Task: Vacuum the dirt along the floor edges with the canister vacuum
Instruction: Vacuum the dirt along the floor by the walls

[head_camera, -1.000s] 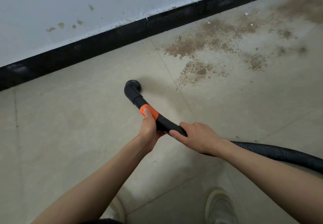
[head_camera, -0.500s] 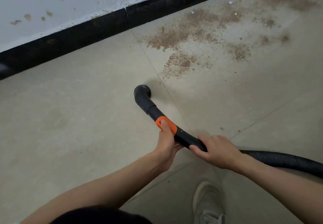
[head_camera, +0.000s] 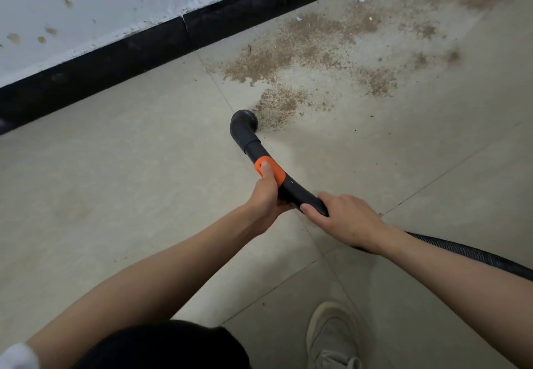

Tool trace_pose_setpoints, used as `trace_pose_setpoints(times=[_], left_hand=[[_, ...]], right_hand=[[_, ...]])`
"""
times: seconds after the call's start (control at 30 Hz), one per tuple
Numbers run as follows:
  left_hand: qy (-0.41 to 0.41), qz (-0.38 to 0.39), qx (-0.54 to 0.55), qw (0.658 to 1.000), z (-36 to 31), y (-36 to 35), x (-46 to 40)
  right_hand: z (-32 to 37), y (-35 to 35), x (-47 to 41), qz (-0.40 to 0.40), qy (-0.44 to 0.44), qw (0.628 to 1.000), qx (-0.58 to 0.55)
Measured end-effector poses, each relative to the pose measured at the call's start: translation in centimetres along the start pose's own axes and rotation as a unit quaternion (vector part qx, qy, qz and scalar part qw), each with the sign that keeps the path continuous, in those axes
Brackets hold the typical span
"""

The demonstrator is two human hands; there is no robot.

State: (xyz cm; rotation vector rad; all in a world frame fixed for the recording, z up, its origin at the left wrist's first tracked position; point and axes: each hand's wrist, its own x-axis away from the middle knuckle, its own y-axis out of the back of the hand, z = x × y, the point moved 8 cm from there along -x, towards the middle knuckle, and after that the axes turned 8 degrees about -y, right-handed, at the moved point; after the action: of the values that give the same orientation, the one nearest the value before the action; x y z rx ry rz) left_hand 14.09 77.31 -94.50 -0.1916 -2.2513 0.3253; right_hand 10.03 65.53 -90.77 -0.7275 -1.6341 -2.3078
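Note:
A black vacuum nozzle with an orange band points down at the beige tiled floor, its round brush head touching the near edge of a patch of brown dirt. More dirt spreads to the right towards the black skirting board. My left hand grips the tube just behind the orange band, thumb on the band. My right hand grips the tube further back, where the ribbed black hose starts and runs off to the right.
A pale wall with chipped paint rises above the skirting board. One light shoe stands on the tiles at the bottom, beside a dark trouser knee. Bare tile stretches to the left of the nozzle.
The nozzle has moved right and forward, from bare tile up to the edge of the nearest dirt patch. Both hands kept their grip on the tube.

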Motion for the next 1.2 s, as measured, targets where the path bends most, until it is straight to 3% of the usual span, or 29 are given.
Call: trace_pose_setpoints(times=[0.2, 0.43, 0.83, 1.2], left_hand=[[0.011, -0.005, 0.007, 1.000, 4.2, -0.7, 2.1], [0.046, 0.043, -0.012, 0.998, 7.1, -2.3, 3.2], [0.025, 0.051, 0.013, 0.998, 0.5, -3.5, -1.0], [-0.016, 0.012, 0.042, 0.999, -4.2, -2.1, -3.8]], right_hand=[[-2.6, -2.5, 2.9, 0.014, 0.003, 0.999, 0.031], [-5.4, -3.7, 5.1, 0.008, 0.003, 0.999, 0.037], [-3.1, 1.4, -0.6, -0.020, -0.015, 0.999, 0.039], [0.4, 4.4, -4.7, -0.019, 0.009, 0.998, 0.063]])
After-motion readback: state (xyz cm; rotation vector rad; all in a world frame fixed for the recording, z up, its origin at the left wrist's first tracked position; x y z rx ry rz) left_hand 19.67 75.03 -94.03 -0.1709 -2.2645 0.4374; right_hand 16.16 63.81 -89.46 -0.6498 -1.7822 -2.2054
